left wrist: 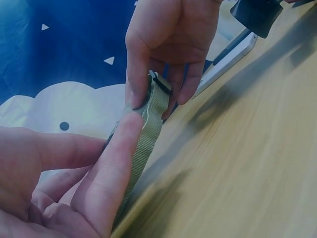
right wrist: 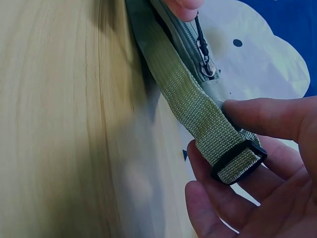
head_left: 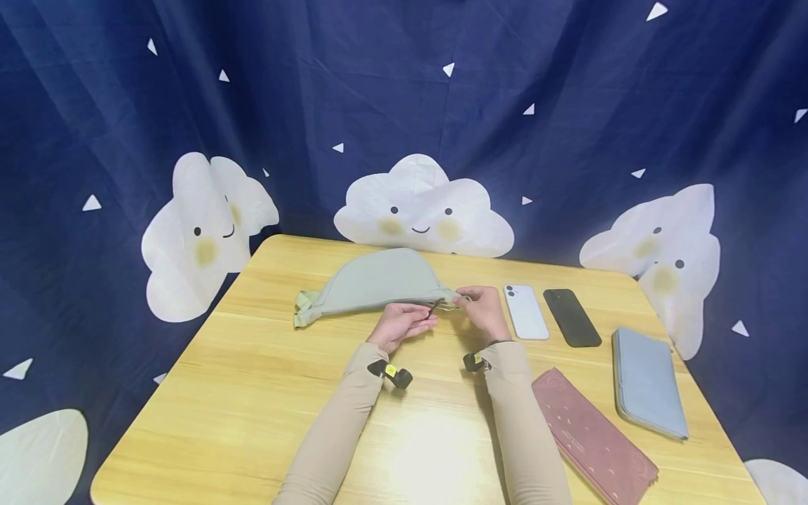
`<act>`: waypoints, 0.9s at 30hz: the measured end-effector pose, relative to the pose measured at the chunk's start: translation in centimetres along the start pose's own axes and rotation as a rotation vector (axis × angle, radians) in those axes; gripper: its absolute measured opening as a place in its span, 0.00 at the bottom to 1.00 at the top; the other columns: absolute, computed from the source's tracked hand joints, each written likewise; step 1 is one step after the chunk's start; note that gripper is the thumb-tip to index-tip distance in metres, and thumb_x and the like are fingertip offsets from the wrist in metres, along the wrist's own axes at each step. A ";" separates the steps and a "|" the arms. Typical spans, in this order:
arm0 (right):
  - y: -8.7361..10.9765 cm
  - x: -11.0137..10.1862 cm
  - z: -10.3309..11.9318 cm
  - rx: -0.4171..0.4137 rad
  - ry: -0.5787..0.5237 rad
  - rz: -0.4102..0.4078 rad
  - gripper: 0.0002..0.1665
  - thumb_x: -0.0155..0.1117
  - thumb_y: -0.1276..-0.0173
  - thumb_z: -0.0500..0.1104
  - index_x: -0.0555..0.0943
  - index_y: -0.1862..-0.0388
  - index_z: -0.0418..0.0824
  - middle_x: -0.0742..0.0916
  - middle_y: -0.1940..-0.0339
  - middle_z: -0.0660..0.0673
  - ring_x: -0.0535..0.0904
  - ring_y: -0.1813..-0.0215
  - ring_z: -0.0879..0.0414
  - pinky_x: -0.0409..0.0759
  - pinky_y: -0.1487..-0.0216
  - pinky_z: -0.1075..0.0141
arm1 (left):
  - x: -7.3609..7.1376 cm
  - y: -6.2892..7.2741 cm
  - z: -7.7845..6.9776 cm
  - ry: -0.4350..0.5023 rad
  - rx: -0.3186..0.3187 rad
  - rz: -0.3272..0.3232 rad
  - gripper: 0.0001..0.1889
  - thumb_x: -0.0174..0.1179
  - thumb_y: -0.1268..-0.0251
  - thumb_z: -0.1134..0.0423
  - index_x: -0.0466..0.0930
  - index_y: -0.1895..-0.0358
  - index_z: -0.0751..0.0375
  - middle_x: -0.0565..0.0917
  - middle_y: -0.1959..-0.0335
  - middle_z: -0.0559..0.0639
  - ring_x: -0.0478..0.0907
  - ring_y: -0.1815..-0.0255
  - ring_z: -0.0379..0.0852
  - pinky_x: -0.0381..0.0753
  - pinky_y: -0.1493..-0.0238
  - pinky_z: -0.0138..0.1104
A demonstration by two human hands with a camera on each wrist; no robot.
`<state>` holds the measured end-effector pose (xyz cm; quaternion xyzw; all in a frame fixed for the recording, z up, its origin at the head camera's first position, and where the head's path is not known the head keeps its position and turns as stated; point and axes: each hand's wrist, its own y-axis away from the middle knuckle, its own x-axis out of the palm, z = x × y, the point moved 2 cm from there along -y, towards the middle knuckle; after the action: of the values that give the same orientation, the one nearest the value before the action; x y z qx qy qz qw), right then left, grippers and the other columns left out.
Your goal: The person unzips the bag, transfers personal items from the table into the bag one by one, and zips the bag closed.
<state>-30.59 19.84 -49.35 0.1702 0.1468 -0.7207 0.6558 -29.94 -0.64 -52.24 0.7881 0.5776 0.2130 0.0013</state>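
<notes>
A pale green waist bag (head_left: 385, 277) lies near the back of the table, its curved side away from me. At the bag's right end, my left hand (head_left: 402, 325) pinches the black cord zipper pull (right wrist: 201, 42) between thumb and fingers. My right hand (head_left: 485, 310) grips that same end, its thumb on the fabric tab and fingers behind. A green webbing strap (right wrist: 183, 94) with a black slider buckle (right wrist: 239, 162) runs over those fingers in the right wrist view. The zipper looks shut near the pull; the rest of it is partly hidden.
Right of the bag lie a white phone (head_left: 527, 313) and a black phone (head_left: 571, 318). Nearer me are a dusty-pink pouch (head_left: 596, 438), beside my right forearm, and a blue-grey zip wallet (head_left: 650, 382) by the table's right edge. A dark blue cloud-patterned curtain (head_left: 379, 84) hangs behind the table.
</notes>
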 end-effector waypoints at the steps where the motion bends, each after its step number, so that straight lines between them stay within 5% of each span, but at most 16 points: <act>1: 0.0 0.0 0.0 0.005 -0.007 -0.001 0.18 0.68 0.32 0.38 0.86 0.45 0.32 0.86 0.39 0.32 0.79 0.30 0.37 0.68 0.23 0.45 | 0.0 0.0 0.0 0.000 -0.005 0.002 0.16 0.57 0.28 0.76 0.77 0.41 0.82 0.87 0.53 0.72 0.92 0.59 0.48 0.87 0.51 0.33; 27: 0.2 -0.7 0.1 0.065 -0.013 -0.076 0.18 0.68 0.31 0.41 0.86 0.45 0.35 0.84 0.35 0.34 0.76 0.27 0.38 0.67 0.23 0.44 | -0.3 0.0 -0.1 0.024 -0.023 0.022 0.15 0.57 0.28 0.76 0.78 0.42 0.81 0.88 0.53 0.71 0.92 0.58 0.50 0.87 0.51 0.33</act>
<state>-30.33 20.43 -48.96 0.1812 0.1252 -0.7504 0.6232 -30.04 -0.96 -52.26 0.7916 0.5666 0.2289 0.0010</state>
